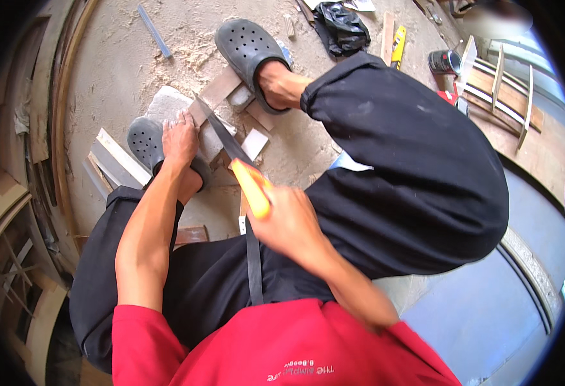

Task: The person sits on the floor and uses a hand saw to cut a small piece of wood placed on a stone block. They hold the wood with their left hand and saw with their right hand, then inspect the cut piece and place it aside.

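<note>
Where L hand (180,141) rests, wood pc (219,89) underneath.

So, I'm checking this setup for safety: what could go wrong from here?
The left hand is bare and presses the wood strip close to the handsaw, so a slip of the blade might cut its fingers. The right clog is also close to the strip; a stray stroke could perhaps reach that foot, whose ankle is bare. Loose wood pieces lie around both feet and might shift underfoot.
</note>
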Demonstrator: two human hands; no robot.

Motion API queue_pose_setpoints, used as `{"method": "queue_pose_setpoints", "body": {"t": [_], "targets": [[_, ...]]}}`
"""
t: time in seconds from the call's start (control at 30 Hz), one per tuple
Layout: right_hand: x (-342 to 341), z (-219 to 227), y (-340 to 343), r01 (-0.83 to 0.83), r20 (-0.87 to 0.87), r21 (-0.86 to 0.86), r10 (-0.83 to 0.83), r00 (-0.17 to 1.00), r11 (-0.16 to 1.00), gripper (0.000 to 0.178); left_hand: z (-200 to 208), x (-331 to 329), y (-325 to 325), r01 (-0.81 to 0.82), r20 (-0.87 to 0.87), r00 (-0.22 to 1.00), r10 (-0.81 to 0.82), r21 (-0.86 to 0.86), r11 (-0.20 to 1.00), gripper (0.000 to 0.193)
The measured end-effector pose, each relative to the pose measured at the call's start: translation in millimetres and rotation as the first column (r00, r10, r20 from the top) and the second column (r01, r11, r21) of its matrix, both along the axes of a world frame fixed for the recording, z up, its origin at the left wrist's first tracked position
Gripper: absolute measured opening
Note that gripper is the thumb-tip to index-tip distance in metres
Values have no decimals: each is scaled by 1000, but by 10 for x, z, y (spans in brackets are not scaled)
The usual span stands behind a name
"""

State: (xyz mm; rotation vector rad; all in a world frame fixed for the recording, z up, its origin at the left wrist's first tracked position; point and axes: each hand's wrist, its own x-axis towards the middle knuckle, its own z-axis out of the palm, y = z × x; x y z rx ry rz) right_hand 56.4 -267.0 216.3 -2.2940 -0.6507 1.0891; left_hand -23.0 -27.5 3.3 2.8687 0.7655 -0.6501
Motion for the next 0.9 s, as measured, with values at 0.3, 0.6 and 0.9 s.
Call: {"method": "queue_pose_setpoints", "body": {"t": [0.3,0.6,0.9], "targets": [[45,-199,246,28,-30,-8,-28,999,1000,23,-29,-126,-63,-15,6,1000,16,-29,999,56],[207,-11,274,171,-109,-54,-176,978,984,24,-58,-106,-66,-50,-12,999,49,-37,998,50],[13,350,-80,40,-17,-9,-40,999,999,18,-85,-97,-95,-104,14,994,105,-59,993,52]]}}
